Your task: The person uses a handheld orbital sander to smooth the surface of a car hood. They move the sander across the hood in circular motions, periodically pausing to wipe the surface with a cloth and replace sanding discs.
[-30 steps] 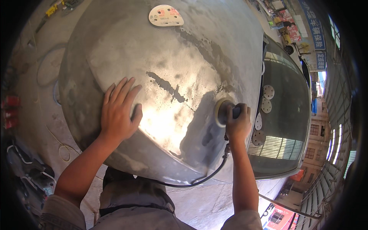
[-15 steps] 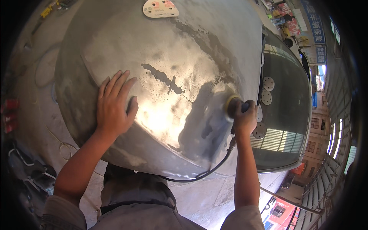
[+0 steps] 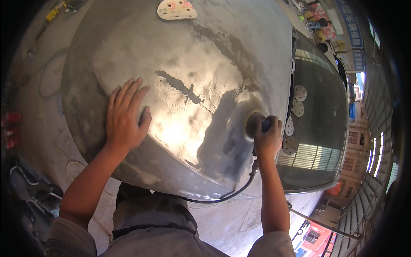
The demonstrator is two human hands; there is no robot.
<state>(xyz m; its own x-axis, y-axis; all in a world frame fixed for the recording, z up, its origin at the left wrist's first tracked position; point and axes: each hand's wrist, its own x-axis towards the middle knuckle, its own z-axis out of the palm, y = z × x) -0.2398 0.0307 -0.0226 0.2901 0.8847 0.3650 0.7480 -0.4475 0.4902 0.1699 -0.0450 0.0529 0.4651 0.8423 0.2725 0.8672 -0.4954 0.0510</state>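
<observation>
Under both hands lies a car hood (image 3: pixel 141 51), dull grey with dark patches and bare-looking areas. My left hand (image 3: pixel 126 118) rests flat on its left part, fingers stretched out and holding nothing. Toward the windshield side, my right hand (image 3: pixel 269 137) is wrapped round an air sander (image 3: pixel 256 124), a round tool with a yellowish pad edge, its pad against the hood. A black hose (image 3: pixel 239 191) runs from the sander down over the hood's near edge. On the far part of the hood lies a pale perforated sanding disc (image 3: pixel 177 9).
Several round sanding discs (image 3: pixel 298 108) lie along the base of the dark windshield (image 3: pixel 319 124). A scooter (image 3: pixel 32 197) stands at the lower left, near red objects (image 3: pixel 12 128). A thin hose (image 3: pixel 75 165) curls on the floor. Buildings and a blue sign (image 3: pixel 351 25) are at the right.
My right hand has moved the sander slightly left and nearer to me across the hood, and the hose shifted with it. My left hand stays on the hood.
</observation>
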